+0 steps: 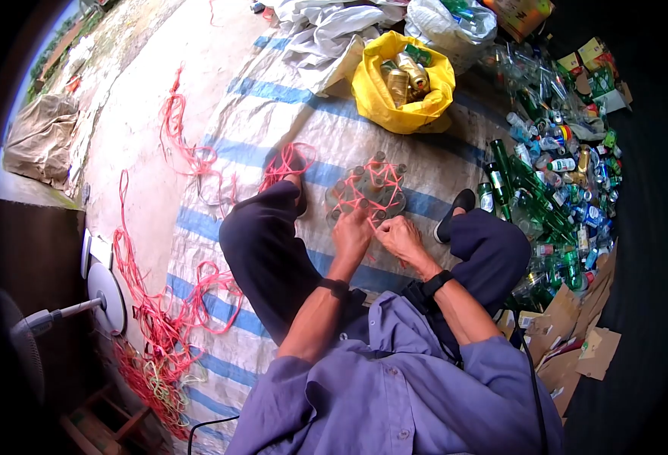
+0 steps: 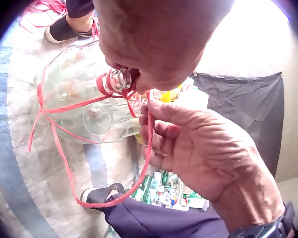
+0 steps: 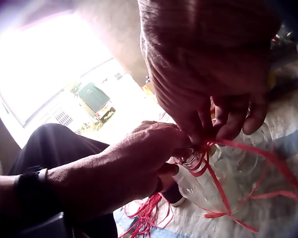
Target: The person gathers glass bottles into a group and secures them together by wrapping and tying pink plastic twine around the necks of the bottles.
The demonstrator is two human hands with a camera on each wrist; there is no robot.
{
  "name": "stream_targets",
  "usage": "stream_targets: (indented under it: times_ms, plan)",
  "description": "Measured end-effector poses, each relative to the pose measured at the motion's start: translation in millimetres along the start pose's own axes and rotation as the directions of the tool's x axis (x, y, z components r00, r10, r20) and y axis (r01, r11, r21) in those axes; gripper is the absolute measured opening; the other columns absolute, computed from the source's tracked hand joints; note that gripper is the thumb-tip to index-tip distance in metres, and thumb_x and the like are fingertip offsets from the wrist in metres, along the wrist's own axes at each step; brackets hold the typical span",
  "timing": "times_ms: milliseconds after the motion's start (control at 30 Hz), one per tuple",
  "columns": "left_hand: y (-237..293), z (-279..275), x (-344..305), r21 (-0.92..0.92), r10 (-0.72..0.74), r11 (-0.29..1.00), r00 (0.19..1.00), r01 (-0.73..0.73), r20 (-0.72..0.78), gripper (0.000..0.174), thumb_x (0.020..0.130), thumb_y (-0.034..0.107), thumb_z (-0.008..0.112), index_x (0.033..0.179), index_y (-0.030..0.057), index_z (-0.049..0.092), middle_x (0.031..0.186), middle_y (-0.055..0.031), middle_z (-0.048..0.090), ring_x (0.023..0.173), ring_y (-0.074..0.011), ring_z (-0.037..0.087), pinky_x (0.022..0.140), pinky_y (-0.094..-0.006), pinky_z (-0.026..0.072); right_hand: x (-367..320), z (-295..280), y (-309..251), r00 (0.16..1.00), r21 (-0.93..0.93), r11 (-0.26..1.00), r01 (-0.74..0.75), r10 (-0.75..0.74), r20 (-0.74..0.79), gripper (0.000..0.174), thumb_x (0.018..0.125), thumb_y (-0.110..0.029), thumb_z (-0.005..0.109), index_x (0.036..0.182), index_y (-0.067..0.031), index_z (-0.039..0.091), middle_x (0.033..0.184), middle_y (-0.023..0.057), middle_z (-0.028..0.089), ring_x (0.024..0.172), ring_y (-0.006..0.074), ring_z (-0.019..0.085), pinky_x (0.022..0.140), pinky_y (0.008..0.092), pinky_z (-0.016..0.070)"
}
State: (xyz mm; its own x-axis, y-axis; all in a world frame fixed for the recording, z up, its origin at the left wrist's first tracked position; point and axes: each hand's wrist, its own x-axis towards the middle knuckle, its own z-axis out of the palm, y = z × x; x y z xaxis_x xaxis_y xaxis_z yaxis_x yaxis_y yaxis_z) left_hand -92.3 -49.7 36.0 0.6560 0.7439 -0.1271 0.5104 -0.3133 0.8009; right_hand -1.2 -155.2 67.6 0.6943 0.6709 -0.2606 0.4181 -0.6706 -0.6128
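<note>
A bundle of clear glass bottles (image 1: 339, 196) stands between the person's feet, with pink plastic twine (image 1: 383, 176) wound around the necks and across the top. At the near edge of the bundle, the left hand (image 1: 353, 233) pinches the twine beside a bottle neck (image 2: 120, 79) that has several turns around it. Close beside it, the right hand (image 1: 402, 241) holds a strand between thumb and forefinger. From those fingers a slack loop (image 2: 107, 204) hangs down in the left wrist view. The left fingertips are partly hidden behind the neck and the other hand.
A yellow bag (image 1: 364, 98) of cans stands beyond the bundle, on a blue-striped sheet (image 1: 265, 163). Loose pink twine (image 1: 152, 318) lies tangled at left near a fan (image 1: 108, 297). Many bottles (image 1: 546, 205) and flattened cardboard (image 1: 565, 322) are heaped at right.
</note>
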Motion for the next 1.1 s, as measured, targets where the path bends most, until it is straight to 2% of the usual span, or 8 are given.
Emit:
stream_targets:
  times_ms: [200, 267, 367, 500, 600, 700, 767, 1100]
  plan:
    - [-4, 4, 1, -0.040, -0.031, 0.999, 0.999, 0.029, -0.038, 0.023, 0.082, 0.020, 0.058, 0.094, 0.0059, 0.072, 0.086, -0.0194, 0.067, 0.089, -0.0374, 0.064, 0.080, -0.0476, 0.0502, 6, -7, 6, 0.978, -0.033, 0.999, 0.011, -0.004, 0.209, 0.023, 0.075, -0.022, 0.063, 0.075, 0.0007, 0.069, 0.062, 0.0179, 0.062, 0.057, 0.0251, 0.063, 0.061, 0.0384, 0.0498]
    - [-2, 2, 1, -0.047, -0.034, 0.998, 0.999, 0.033, -0.021, 0.023, 0.082, 0.020, 0.058, 0.093, 0.0058, 0.072, 0.086, -0.0196, 0.067, 0.089, -0.0376, 0.064, 0.080, -0.0477, 0.0501, 6, -10, 8, 0.966, 0.097, 0.994, -0.049, 0.022, 0.259, 0.023, 0.072, -0.021, 0.065, 0.075, 0.0015, 0.070, 0.058, 0.0101, 0.063, 0.058, 0.0174, 0.062, 0.059, 0.0342, 0.0489]
    - [-7, 7, 3, -0.046, -0.037, 0.998, 0.999, 0.037, -0.003, 0.023, 0.082, 0.022, 0.058, 0.092, 0.0057, 0.071, 0.085, -0.0199, 0.067, 0.089, -0.0378, 0.064, 0.081, -0.0482, 0.0498, 14, -5, 13, 0.979, 0.114, 0.989, -0.089, 0.066, 0.191, 0.022, 0.071, -0.020, 0.068, 0.074, 0.0018, 0.072, 0.056, 0.0050, 0.062, 0.057, 0.0127, 0.060, 0.056, 0.0315, 0.0480]
    - [-4, 4, 2, -0.052, -0.032, 0.998, 0.999, 0.030, -0.023, 0.024, 0.083, 0.024, 0.059, 0.089, 0.0043, 0.070, 0.082, -0.0202, 0.066, 0.088, -0.0381, 0.063, 0.080, -0.0492, 0.0491, 23, -3, 8, 0.993, 0.088, 0.994, -0.061, 0.052, 0.105, 0.020, 0.073, -0.019, 0.067, 0.072, 0.0008, 0.072, 0.056, 0.0060, 0.063, 0.055, 0.0124, 0.061, 0.055, 0.0322, 0.0485]
    - [3, -1, 0, -0.059, -0.065, 0.996, 0.998, 0.065, -0.005, 0.024, 0.082, 0.025, 0.060, 0.088, 0.0028, 0.069, 0.081, -0.0205, 0.066, 0.088, -0.0384, 0.063, 0.079, -0.0498, 0.0484, 32, 5, 7, 0.998, 0.155, 0.987, -0.034, 0.026, 0.052, 0.020, 0.074, -0.018, 0.067, 0.068, 0.0008, 0.070, 0.055, 0.0079, 0.063, 0.053, 0.0132, 0.062, 0.054, 0.0327, 0.0491]
    - [-3, 4, 2, -0.095, -0.080, 0.992, 0.997, 0.080, 0.006, 0.024, 0.082, 0.025, 0.061, 0.087, 0.0019, 0.068, 0.079, -0.0209, 0.065, 0.086, -0.0388, 0.062, 0.077, -0.0499, 0.0477, 42, 8, -3, 0.999, 0.076, 0.997, -0.022, 0.024, -0.023, 0.020, 0.075, -0.018, 0.066, 0.067, -0.0004, 0.069, 0.059, 0.0119, 0.066, 0.057, 0.0212, 0.066, 0.057, 0.0365, 0.0515]
    - [-11, 10, 3, -0.100, -0.058, 0.993, 0.998, 0.057, -0.001, 0.023, 0.084, 0.026, 0.061, 0.089, 0.0046, 0.069, 0.083, -0.0215, 0.064, 0.087, -0.0398, 0.061, 0.077, -0.0503, 0.0479, 50, 10, -9, 0.987, -0.033, 0.996, 0.078, -0.082, -0.140, 0.019, 0.075, -0.018, 0.064, 0.068, -0.0015, 0.070, 0.063, 0.0158, 0.067, 0.063, 0.0303, 0.069, 0.061, 0.0410, 0.0532]
    - [-17, 12, 2, -0.095, 0.039, 0.995, 0.999, -0.041, -0.023, 0.016, 0.084, 0.020, 0.062, 0.084, 0.0044, 0.066, 0.080, -0.0218, 0.061, 0.083, -0.0397, 0.060, 0.073, -0.0495, 0.0483, 69, 8, -12, 0.993, -0.304, 0.948, 0.098, -0.113, -0.033, 0.014, 0.075, -0.015, 0.061, 0.072, -0.0053, 0.071, 0.073, 0.0184, 0.068, 0.070, 0.0396, 0.068, 0.067, 0.0481, 0.0544]
